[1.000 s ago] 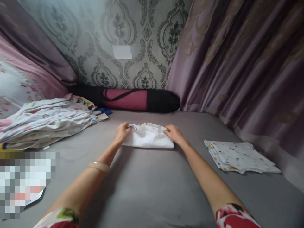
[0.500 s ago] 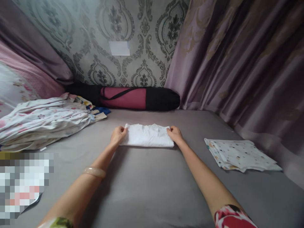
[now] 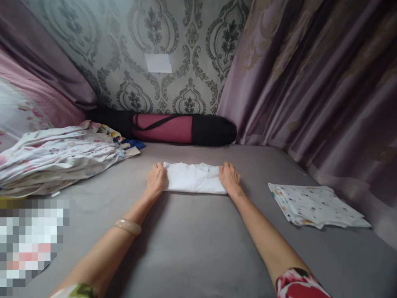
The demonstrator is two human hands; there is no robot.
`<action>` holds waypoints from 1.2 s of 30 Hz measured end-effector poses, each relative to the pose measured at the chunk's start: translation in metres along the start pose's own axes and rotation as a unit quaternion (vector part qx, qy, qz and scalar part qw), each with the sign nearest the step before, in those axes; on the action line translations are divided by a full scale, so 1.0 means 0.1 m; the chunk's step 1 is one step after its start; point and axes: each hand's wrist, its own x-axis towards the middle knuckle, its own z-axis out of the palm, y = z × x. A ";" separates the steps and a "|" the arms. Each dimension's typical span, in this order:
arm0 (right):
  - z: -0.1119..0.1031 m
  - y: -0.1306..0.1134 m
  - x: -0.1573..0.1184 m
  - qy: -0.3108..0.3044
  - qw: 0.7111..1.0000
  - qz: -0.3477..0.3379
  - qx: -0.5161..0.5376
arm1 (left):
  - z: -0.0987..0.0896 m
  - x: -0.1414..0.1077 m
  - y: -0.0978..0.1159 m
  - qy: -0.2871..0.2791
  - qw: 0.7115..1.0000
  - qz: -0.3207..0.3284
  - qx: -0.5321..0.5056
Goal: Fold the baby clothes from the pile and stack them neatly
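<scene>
A white folded cloth [image 3: 194,178], its exact kind not plain, lies as a flat rectangle on the grey bed sheet [image 3: 198,236]. At its left end my left hand [image 3: 157,178] is closed on the edge, fingers curled and thumb side toward the cloth. The opposite end is gripped by my right hand [image 3: 229,177], also with curled fingers. The fingertips of both hands are partly hidden. Small wrinkles run along the cloth's far edge.
To the left is a heap of printed clothes [image 3: 62,157]. A folded patterned cloth stack [image 3: 321,205] lies at right. A pink and black long bag [image 3: 164,128] rests against the wall, with purple curtains [image 3: 279,82] on the right. A blurred-out patch covers the lower left.
Both hands have turned at the ends of the white cloth, so their backs and knuckles now show more. The cloth has stayed nearly in place; the view has shifted slightly.
</scene>
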 end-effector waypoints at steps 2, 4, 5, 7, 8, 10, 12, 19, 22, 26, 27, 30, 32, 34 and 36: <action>-0.01 -0.02 0.05 -0.001 0.994 -0.106 0.032 | 0.01 0.05 0.03 0.029 0.997 0.078 0.007; 0.01 -0.07 0.12 -0.049 0.977 -0.191 0.084 | 0.04 0.12 0.09 0.015 0.988 0.156 -0.007; 0.03 -0.10 0.15 -0.077 0.968 -0.214 0.105 | 0.06 0.16 0.14 -0.002 0.983 0.185 -0.019; 0.08 -0.17 0.21 -0.125 0.958 -0.226 0.119 | 0.11 0.23 0.23 -0.037 0.976 0.211 -0.033; 0.10 -0.20 0.24 -0.142 0.957 -0.225 0.115 | 0.13 0.26 0.28 -0.050 0.976 0.210 -0.034; 0.13 -0.23 0.29 -0.165 0.957 -0.217 0.101 | 0.17 0.31 0.35 -0.066 0.978 0.197 -0.028; 0.13 -0.25 0.32 -0.172 0.959 -0.208 0.092 | 0.20 0.35 0.39 -0.073 0.980 0.182 -0.020; 0.07 -0.30 0.36 -0.143 0.973 -0.164 0.076 | 0.21 0.39 0.33 -0.037 0.985 0.166 -0.024; 0.09 -0.36 0.30 -0.099 0.985 -0.136 0.048 | 0.20 0.37 0.33 -0.008 0.987 0.160 -0.029; 0.19 -0.43 0.19 -0.060 0.991 -0.116 -0.012 | 0.21 0.33 0.36 -0.006 0.989 0.148 -0.010; 0.22 -0.45 0.16 -0.052 0.992 -0.115 -0.021 | 0.23 0.32 0.36 -0.008 0.989 0.145 -0.004; 0.32 -0.47 0.12 -0.027 0.993 -0.111 -0.024 | 0.29 0.31 0.34 -0.013 0.991 0.130 0.003; 0.36 -0.47 0.12 -0.008 0.996 -0.092 -0.011 | 0.32 0.31 0.31 -0.012 0.993 0.115 0.001; 0.37 -0.45 0.14 0.003 0.998 -0.066 0.006 | 0.34 0.32 0.28 -0.003 0.995 0.101 -0.002; 0.35 -0.41 0.16 -0.004 0.999 -0.045 0.026 | 0.32 0.32 0.26 0.005 0.996 0.087 -0.003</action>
